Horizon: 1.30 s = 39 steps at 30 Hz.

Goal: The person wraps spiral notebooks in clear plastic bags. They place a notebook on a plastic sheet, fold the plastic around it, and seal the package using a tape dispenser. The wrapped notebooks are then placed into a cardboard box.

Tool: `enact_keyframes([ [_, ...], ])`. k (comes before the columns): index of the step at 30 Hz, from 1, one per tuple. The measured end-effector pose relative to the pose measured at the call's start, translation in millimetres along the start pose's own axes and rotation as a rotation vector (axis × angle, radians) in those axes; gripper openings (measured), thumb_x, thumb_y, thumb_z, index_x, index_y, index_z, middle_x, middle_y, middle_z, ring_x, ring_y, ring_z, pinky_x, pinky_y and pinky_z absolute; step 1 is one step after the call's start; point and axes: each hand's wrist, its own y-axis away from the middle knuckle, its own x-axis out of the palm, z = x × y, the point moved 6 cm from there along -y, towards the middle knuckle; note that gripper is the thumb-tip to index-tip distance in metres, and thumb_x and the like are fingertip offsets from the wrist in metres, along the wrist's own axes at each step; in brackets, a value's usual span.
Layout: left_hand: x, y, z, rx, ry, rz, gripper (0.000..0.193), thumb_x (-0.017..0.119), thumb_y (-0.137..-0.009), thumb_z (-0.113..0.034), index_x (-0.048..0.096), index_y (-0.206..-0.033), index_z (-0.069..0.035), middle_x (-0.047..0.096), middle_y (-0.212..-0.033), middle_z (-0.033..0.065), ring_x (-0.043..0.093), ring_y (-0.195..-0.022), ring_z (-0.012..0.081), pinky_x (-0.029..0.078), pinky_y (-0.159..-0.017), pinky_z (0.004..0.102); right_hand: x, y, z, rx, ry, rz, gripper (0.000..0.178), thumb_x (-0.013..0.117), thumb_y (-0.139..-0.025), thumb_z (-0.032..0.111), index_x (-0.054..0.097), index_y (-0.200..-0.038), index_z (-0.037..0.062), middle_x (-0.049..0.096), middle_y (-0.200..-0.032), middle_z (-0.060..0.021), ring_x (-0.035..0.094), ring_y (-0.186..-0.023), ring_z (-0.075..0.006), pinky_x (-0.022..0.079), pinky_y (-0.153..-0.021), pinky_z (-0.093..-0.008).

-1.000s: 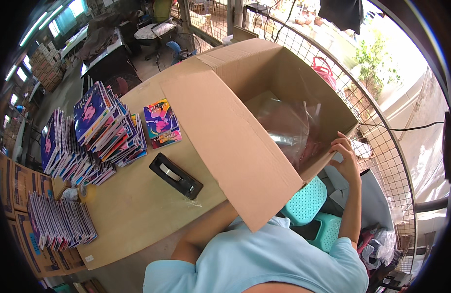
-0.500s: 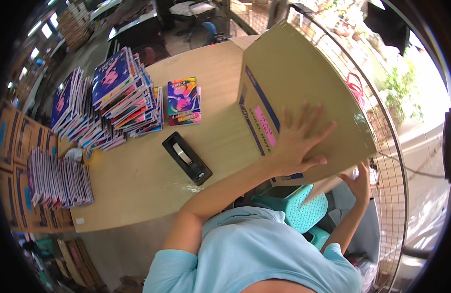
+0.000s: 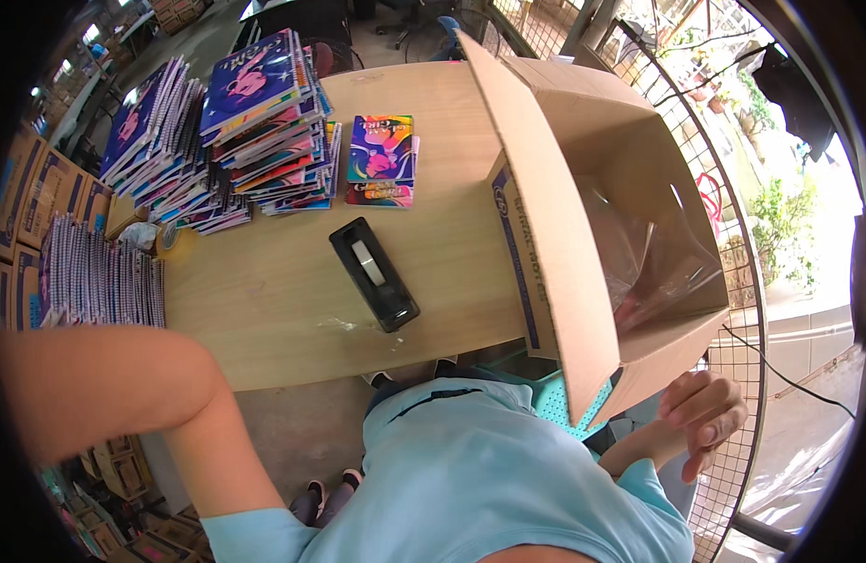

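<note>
A large cardboard box (image 3: 639, 141) stands at the table's right end with its flaps up and its top open. Clear plastic (image 3: 672, 263) lies inside it, and a reddish thing shows faintly beneath. Beside the box's near right corner is my right hand (image 3: 705, 418), fingers loosely bent, holding nothing that I can see. My left forearm reaches out to the left rim, and the hand itself lies outside the picture. A black tape dispenser (image 3: 375, 274) sits on the table, left of the box. Two small stacked notebooks (image 3: 381, 159) lie behind the dispenser.
Tall piles of spiral notebooks (image 3: 255, 103) cover the table's far left, with another notebook row (image 3: 100, 277) nearer. Brown cartons (image 3: 53, 202) are stacked beyond the left edge. Turquoise plastic stools (image 3: 560, 399) stand beneath the box. A wire mesh fence (image 3: 747, 328) runs along the right.
The box has tipped from its side, so its opening now faces up. My left hand has left the box and swung left out of view. My right hand has moved down, clear of the box.
</note>
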Motion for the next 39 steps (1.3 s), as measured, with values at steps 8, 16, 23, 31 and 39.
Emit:
enact_keyframes([
  [8, 3, -3, 23, 0.056, 0.096, 0.054, 0.081, 0.05, -0.084, -0.062, 0.033, -0.145, -0.012, 0.019, -0.151, 0.0233, 0.028, -0.134, 0.0385, 0.023, -0.104, 0.0588, 97, -40, -18, -0.057, -0.136, 0.006, 0.036, 0.078, -0.077, 0.02, 0.065, -0.099, -0.0058, 0.064, -0.087, -0.0236, 0.066, -0.078, -0.0331, 0.059, -0.064, -0.0353],
  [16, 6, 1, 36, 0.143, 0.182, 0.041, 0.082, 0.05, -0.085, -0.063, 0.032, -0.145, -0.01, 0.018, -0.151, 0.0247, 0.032, -0.131, 0.0381, 0.026, -0.103, 0.0564, 230, 85, -254, 1.138, 0.313, -0.311, 0.093, 0.082, -0.068, 0.014, 0.028, -0.142, 0.0005, 0.042, -0.137, -0.0189, 0.044, -0.127, -0.0269, 0.041, -0.102, -0.0399],
  [23, -1, 6, 52, 0.14, 0.217, 0.019, 0.083, 0.05, -0.085, -0.063, 0.03, -0.145, -0.009, 0.016, -0.151, 0.0259, 0.036, -0.128, 0.0377, 0.029, -0.102, 0.0542, 258, 102, -353, 0.844, 0.567, -0.584, 0.097, 0.086, -0.059, 0.021, 0.029, -0.136, 0.0076, 0.05, -0.128, -0.0188, 0.053, -0.115, -0.0342, 0.046, -0.094, -0.0382],
  [31, 12, 2, 64, 0.157, 0.251, 0.024, 0.084, 0.049, -0.085, -0.064, 0.029, -0.145, -0.008, 0.015, -0.151, 0.0272, 0.04, -0.126, 0.0372, 0.033, -0.101, 0.0518, 208, 122, -332, 0.879, 0.739, -0.861, 0.072, 0.084, -0.061, 0.02, 0.042, -0.118, 0.007, 0.06, -0.103, -0.017, 0.062, -0.095, -0.0316, 0.048, -0.082, -0.0392],
  [39, 34, -4, 63, 0.171, 0.299, 0.01, 0.085, 0.049, -0.085, -0.064, 0.028, -0.145, -0.007, 0.013, -0.151, 0.0286, 0.044, -0.123, 0.0367, 0.036, -0.1, 0.0493, 119, 135, -347, 1.007, 0.939, -1.054, 0.069, 0.085, -0.06, 0.018, 0.043, -0.114, 0.0055, 0.058, -0.103, -0.0189, 0.058, -0.099, -0.0343, 0.046, -0.086, -0.0413],
])
